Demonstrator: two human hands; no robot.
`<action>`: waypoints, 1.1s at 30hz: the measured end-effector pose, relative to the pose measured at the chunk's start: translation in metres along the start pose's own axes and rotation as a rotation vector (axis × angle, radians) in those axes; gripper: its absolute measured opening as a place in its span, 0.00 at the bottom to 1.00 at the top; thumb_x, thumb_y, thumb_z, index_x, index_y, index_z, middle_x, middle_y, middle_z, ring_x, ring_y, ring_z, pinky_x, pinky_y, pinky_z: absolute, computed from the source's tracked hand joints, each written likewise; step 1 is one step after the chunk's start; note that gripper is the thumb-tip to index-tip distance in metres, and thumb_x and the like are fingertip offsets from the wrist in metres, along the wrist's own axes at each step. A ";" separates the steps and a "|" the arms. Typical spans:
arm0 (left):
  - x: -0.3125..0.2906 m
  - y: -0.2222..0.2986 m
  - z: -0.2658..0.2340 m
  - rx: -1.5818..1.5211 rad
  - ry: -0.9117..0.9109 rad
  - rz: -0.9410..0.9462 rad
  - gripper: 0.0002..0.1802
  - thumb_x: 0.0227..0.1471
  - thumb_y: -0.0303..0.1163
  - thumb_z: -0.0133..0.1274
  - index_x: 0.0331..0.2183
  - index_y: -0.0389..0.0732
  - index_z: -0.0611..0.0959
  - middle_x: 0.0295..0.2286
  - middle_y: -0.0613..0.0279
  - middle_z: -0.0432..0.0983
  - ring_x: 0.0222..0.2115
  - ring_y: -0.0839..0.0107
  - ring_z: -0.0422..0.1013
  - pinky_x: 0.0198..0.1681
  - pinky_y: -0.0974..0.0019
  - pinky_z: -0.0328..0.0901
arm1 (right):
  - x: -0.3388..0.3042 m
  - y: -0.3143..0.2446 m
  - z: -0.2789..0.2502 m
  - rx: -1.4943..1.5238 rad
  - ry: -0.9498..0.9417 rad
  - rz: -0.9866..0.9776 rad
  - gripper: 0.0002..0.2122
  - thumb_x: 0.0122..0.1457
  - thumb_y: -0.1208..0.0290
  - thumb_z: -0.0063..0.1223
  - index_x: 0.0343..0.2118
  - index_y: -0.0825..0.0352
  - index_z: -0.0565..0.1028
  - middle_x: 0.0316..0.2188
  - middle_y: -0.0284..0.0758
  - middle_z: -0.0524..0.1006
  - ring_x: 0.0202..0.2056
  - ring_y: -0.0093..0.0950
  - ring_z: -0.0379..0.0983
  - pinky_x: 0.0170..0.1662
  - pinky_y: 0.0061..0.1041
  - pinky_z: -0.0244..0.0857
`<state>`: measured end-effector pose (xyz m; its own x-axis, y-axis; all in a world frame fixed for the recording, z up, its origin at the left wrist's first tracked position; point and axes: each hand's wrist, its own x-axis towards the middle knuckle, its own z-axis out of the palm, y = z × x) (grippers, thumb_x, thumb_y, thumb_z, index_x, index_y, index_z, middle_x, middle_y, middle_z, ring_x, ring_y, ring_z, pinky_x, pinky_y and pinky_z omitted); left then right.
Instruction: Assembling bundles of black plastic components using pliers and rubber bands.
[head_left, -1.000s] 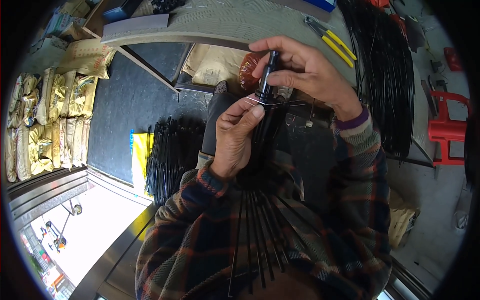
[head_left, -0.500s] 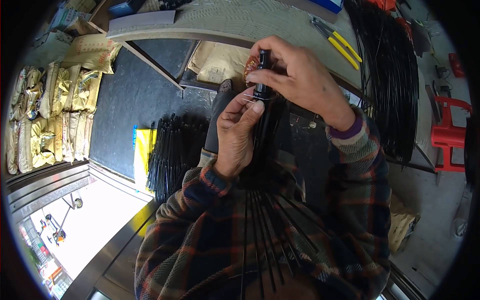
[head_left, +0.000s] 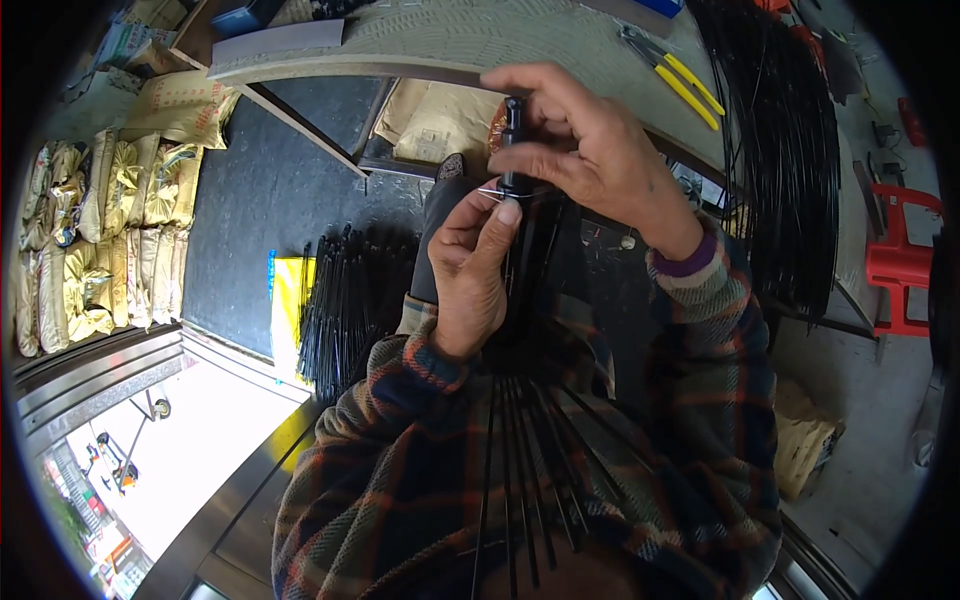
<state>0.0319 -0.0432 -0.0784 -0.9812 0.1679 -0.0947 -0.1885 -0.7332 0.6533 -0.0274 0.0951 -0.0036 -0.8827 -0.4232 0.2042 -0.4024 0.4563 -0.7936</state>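
A black shaft with a knobbed top (head_left: 513, 112) stands between my hands, apparently part of an umbrella frame. Thin black ribs (head_left: 515, 450) fan from below it toward my chest. My left hand (head_left: 476, 262) is closed, pinching the collar between thumb and finger; thin silvery wire ends (head_left: 489, 192) stick out there. Around the shaft's upper part, my right hand (head_left: 590, 145) has its index finger and thumb apart. The thumb crosses in front of the shaft and is slightly blurred. Partly hidden behind the shaft is a copper-coloured wire coil (head_left: 496, 118).
Yellow-handled pliers (head_left: 688, 90) and a long bundle of black rods (head_left: 780, 170) lie on the workbench (head_left: 440, 40). More black rods (head_left: 345, 315) stand at my left. Tied sacks (head_left: 125, 180) fill the far left; a red plastic stool (head_left: 895, 260) stands at right.
My right hand's index finger has lifted and straightened, and its thumb has shifted slightly left across the shaft. The shaft has moved slightly left. My left hand keeps its pinch.
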 end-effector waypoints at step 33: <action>-0.007 0.015 -0.023 0.060 -0.118 -0.001 0.28 0.54 0.43 0.42 0.50 0.33 0.63 0.51 0.51 0.57 0.51 0.62 0.57 0.55 0.59 0.50 | -0.053 0.015 0.102 1.113 0.363 0.212 0.07 0.51 0.74 0.54 0.32 0.71 0.74 0.24 0.28 0.73 0.27 0.13 0.65 0.30 0.12 0.60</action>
<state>0.0345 -0.0707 -0.0849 -0.9689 0.2474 -0.0090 -0.1833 -0.6926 0.6976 0.0386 0.0441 -0.0846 -0.9955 -0.0931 0.0170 0.0336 -0.5159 -0.8560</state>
